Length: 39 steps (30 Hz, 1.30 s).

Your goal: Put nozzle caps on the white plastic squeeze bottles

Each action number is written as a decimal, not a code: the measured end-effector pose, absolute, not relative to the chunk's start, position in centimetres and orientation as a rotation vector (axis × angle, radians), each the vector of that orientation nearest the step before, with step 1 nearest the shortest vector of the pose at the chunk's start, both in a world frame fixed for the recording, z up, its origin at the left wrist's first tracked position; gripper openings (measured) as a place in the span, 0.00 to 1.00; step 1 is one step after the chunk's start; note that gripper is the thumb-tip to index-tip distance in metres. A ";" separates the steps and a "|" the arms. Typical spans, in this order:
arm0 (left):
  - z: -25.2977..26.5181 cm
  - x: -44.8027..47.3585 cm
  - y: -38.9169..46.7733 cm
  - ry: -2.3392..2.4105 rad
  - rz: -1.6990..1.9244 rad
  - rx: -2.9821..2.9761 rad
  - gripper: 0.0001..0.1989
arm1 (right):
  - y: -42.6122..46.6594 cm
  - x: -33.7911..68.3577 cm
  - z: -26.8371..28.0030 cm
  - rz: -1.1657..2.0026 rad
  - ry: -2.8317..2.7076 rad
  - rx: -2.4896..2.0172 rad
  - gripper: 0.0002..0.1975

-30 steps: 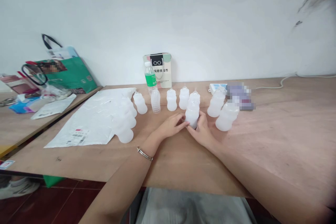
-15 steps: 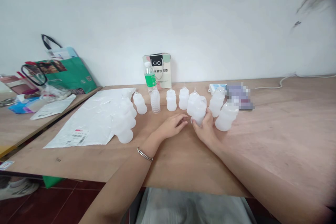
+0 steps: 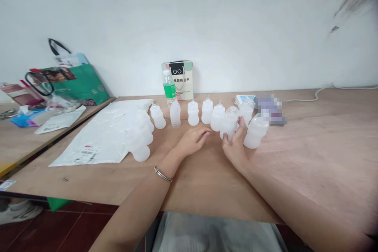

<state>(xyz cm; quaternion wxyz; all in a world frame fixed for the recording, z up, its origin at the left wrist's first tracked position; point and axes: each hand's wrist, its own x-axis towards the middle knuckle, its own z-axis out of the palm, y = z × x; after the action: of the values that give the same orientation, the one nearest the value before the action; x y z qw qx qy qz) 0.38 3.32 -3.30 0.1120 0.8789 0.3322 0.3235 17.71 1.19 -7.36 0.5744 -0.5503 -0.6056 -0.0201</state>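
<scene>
A: What has the right hand (image 3: 235, 146) got?

B: A small cloudy plastic bottle (image 3: 228, 124), fingers wrapped round its lower half. It stands upright, base at or just above the wooden table (image 3: 310, 153); I can't tell which. It sits in a gap in the curved row of bottles, with one bottle (image 3: 217, 117) just left of the hand and another (image 3: 255, 132) touching or nearly touching its far side.

A: And the left hand (image 3: 191, 140)?

B: Holding nothing. It lies palm down on the table, fingers loosely spread and pointing toward the held bottle, near it but apart.

A: Why grip so low on the bottle?

B: My guess: the top narrows to a thin nozzle, so the wide body gives the firmer hold and keeps it upright among close neighbours.

A: What else is around?

B: More of the same bottles arc away past the left hand, several crowded on a white plastic mailing bag (image 3: 103, 134). Beyond the hands, by the wall, a green-labelled water bottle (image 3: 169, 88) stands in front of a small paper bag (image 3: 180, 75). Far to the left, a green shopping bag (image 3: 78, 82) leans on a second table.
</scene>
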 end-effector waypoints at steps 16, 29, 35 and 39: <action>-1.3 -3.4 8.4 1.657 1.717 2.176 0.25 | -1.9 16.2 -5.3 -0.130 -1.768 -0.708 0.28; 3.2 -1.0 8.2 1.259 2.106 2.243 0.20 | -2.1 16.4 -5.0 -0.036 -1.865 -0.706 0.24; 1.2 1.2 11.3 1.320 1.622 2.436 0.16 | -2.1 16.6 -5.2 -0.024 -1.889 -0.714 0.22; -0.4 1.1 11.2 1.383 1.568 2.399 0.19 | -2.0 16.8 -5.2 0.023 -1.881 -0.733 0.20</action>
<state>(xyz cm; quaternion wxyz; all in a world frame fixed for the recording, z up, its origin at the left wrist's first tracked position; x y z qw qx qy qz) 1.10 11.19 -0.44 -0.0203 0.7539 0.4344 0.4925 16.75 -2.03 -5.17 0.5324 -0.3074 -0.7886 0.0097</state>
